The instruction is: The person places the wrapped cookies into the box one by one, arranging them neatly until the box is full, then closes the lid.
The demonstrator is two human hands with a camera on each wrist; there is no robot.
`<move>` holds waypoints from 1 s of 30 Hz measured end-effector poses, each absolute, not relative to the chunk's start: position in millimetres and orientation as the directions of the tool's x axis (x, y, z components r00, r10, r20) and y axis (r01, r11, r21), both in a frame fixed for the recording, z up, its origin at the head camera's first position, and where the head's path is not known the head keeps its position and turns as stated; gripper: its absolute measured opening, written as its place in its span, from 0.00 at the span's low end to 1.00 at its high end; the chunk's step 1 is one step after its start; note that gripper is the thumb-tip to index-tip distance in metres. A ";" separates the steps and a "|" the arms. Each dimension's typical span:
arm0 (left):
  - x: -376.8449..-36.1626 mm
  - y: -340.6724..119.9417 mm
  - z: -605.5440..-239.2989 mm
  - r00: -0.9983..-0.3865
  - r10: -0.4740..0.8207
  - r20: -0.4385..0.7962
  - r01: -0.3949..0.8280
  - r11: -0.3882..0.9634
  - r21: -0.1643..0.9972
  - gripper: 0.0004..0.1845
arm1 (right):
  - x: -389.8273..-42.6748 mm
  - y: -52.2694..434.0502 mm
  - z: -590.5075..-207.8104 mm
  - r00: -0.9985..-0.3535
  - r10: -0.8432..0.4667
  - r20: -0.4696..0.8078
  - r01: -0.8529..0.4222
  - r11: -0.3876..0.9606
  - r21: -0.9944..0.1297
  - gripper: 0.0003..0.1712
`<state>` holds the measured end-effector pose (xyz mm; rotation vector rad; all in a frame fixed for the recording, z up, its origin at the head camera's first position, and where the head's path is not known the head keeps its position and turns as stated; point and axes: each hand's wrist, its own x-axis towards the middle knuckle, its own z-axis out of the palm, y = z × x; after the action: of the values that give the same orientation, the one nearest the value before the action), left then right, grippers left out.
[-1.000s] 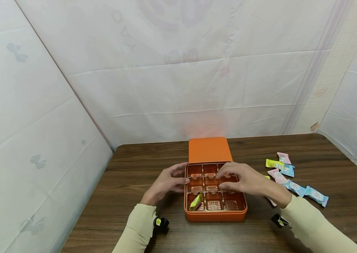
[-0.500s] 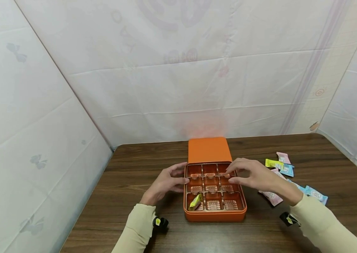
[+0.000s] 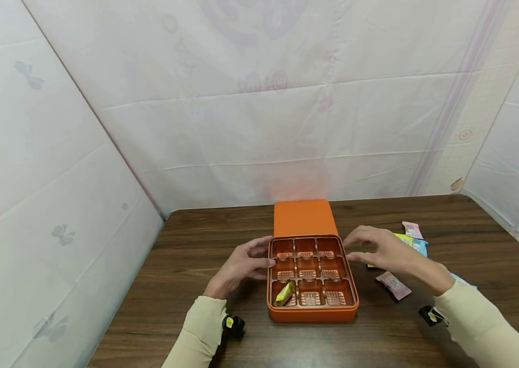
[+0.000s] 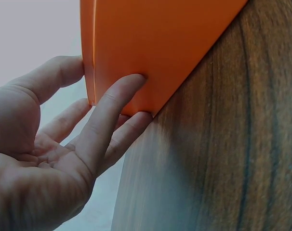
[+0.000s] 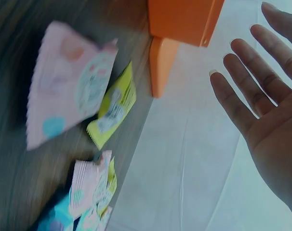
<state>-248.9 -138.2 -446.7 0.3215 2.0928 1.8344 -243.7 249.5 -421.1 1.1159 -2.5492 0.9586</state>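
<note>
My left hand [image 3: 240,266] presses straight fingers against the glossy orange nine-cell box [image 3: 312,278] at table centre; my right hand [image 3: 385,252] hovers spread, empty, above crinkly candy packets [image 3: 394,284].

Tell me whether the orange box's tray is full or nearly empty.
Nearly empty. The orange box shows nine compartments, and only the near-left one holds a yellow packet; the other eight show bare ribbed bottoms.

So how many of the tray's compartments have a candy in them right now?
1. Of the nine compartments in the orange tray, only the near-left one holds a candy, a yellow packet leaning inside it. The other eight show bare bottoms; nothing seems hidden.
</note>
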 end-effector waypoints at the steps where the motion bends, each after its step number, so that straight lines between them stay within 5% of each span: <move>1: -248.5 -138.4 -446.3 -0.917 0.386 -0.102 -0.051 0.141 0.989 0.37 | -244.5 251.6 -422.3 -0.691 -0.590 0.419 -0.720 0.508 -0.473 0.12; 15: -249.2 -138.3 -447.6 -0.917 0.384 -0.106 -0.056 0.139 0.989 0.37 | -247.9 275.3 -435.4 -0.670 -0.593 0.448 -0.743 0.545 -0.390 0.13; 30: -248.7 -138.6 -447.3 -0.917 0.386 -0.104 -0.056 0.134 0.989 0.37 | -248.3 294.1 -445.1 -0.724 -0.579 0.374 -0.689 0.608 -0.394 0.12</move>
<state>-248.7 -138.6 -447.3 0.3191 2.0837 1.8415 -248.3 294.1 -445.1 1.0500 -2.6254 0.7759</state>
